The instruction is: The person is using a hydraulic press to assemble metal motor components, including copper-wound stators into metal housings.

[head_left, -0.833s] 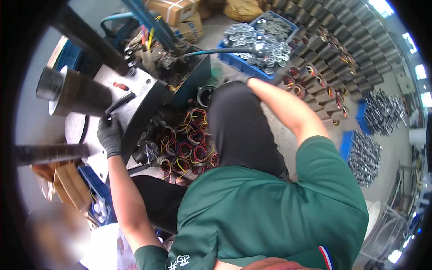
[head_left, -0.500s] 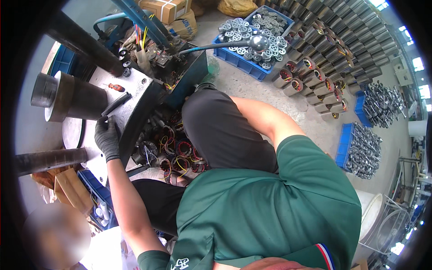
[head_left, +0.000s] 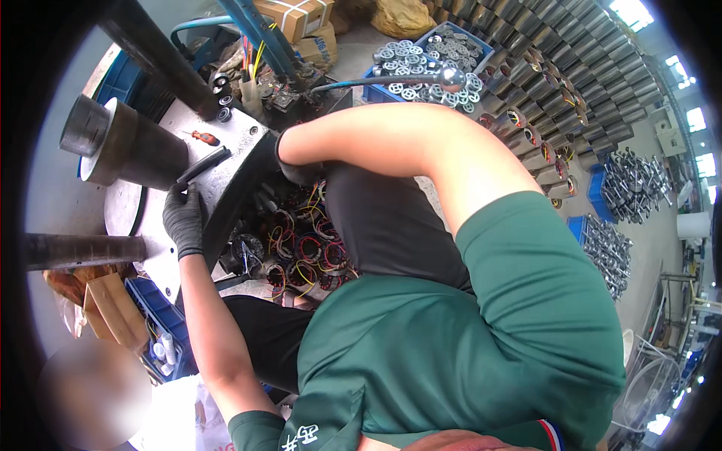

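My left hand, in a dark glove, rests on the pale metal plate of a press-like machine. Its fingers are stretched out, with the tips at the near end of a black rod lying there. Beyond the rod lies a screwdriver with an orange and black handle. My right hand, also gloved, is low beside the plate's edge, above wire-wound motor stators. My forearm and the shadow hide its fingers, so what it holds, if anything, does not show.
A thick steel cylinder stands at the plate's left, between dark posts. Small bearings sit at its far edge. Blue crates of metal end covers and stacked motor housings fill the far right. A carton is behind.
My right arm has swung forward and left across my knee, bringing the right hand into view by the plate's edge. My left hand stays by the rod.
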A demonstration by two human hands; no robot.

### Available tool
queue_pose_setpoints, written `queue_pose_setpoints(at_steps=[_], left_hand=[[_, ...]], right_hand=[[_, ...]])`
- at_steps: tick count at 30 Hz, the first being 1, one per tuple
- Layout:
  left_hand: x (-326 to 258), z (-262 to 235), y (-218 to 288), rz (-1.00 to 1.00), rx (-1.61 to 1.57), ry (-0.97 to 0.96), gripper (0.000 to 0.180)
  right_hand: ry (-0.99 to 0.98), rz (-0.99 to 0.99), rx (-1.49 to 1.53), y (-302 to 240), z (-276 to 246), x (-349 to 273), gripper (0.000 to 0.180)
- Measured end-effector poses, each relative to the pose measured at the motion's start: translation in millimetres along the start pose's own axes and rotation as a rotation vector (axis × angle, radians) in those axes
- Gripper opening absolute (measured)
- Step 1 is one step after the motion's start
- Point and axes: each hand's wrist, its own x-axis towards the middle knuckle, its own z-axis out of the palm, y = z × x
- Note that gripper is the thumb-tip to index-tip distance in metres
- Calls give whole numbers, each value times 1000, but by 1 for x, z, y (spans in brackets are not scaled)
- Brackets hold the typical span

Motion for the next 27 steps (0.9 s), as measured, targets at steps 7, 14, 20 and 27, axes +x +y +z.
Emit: queue_pose_setpoints(at_steps=[7,14,20,27], left_hand=[[-7,-17,8,110,-199,-40,41],[-6,-41,27,106,-19,-131,46],[-9,-52,48,132,-26,-91,43],[-26,-62,65,95,-35,-182,44]], right_hand=[[9,-207,-104,-40,18,48,54],[-167,-103,-218,-25,118,62,56],[46,184,178,-55,206,11,62],[45,-80,-197,-65,222,32,62]])
